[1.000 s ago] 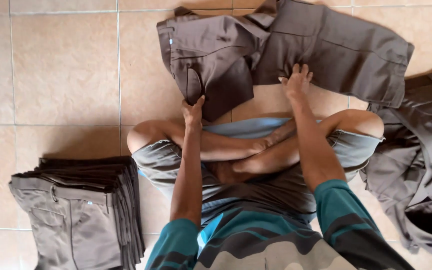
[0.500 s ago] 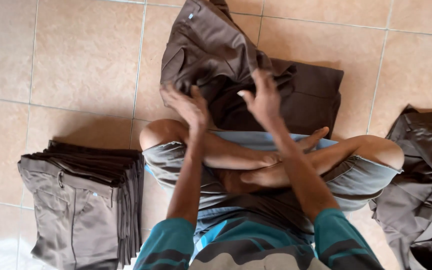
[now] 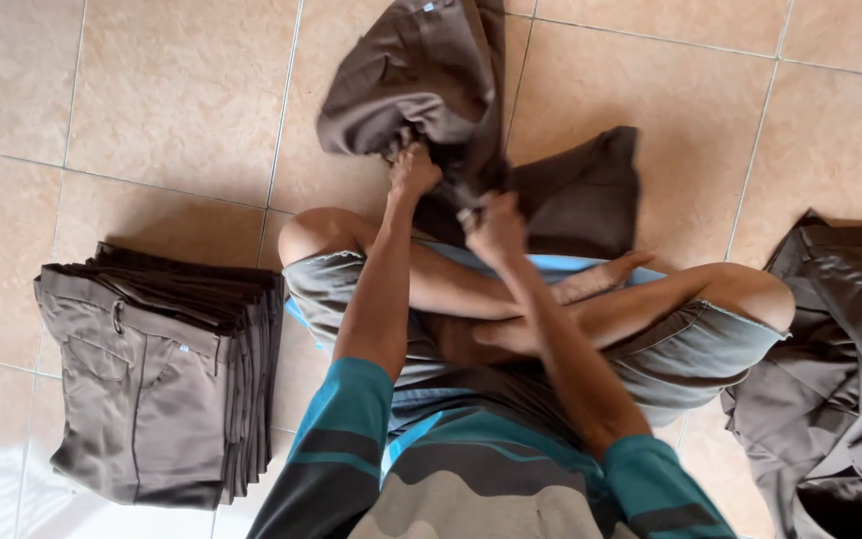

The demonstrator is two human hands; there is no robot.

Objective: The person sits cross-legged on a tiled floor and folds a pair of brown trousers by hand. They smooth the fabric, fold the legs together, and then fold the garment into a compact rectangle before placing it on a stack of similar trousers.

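I sit cross-legged on a tiled floor. A pair of brown trousers [image 3: 421, 85] is bunched up in front of my knees. My left hand [image 3: 413, 168] grips a fold of that fabric near the waistband. My right hand [image 3: 494, 225] grips another fold just to the right, with a trouser leg trailing out flat beyond it toward my right knee. Both hands are close together, fists closed on cloth.
A neat stack of several folded brown trousers [image 3: 167, 369] lies on the floor at my left. A loose heap of unfolded brown trousers [image 3: 840, 369] lies at my right. My bare knees and crossed feet sit between the two piles.
Both hands moved from lying flat on the spread trousers to clutching them; the garment has been gathered and lifted into a bunch, and my view shifted down and right.
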